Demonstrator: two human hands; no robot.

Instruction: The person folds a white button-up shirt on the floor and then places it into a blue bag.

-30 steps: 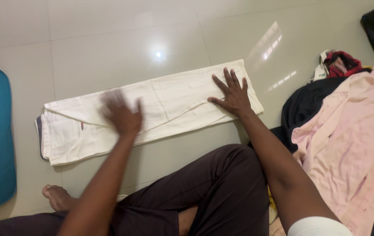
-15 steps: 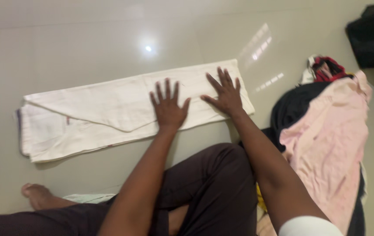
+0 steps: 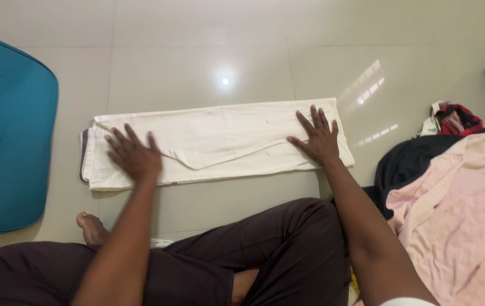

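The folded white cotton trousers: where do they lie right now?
In the head view, the folded white cotton trousers lie mid-floor, under the left hand and right hand, right of the teal cushion.

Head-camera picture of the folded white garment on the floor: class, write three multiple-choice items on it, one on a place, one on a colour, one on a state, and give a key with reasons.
1. Where does the left hand rest?
A. on the left end of the white garment
B. on the teal cushion
C. on the bare floor

2. What colour is the top shirt in the pile at the right?
A. green
B. pale pink
C. orange

3. How is the right hand?
A. closed in a fist
B. pinching a corner up
C. flat, fingers spread

Key: 1 A, the palm lies on the garment's left end; 2 B, pink cloth lies over dark cloth; 3 C, the palm presses flat on the garment's right end.
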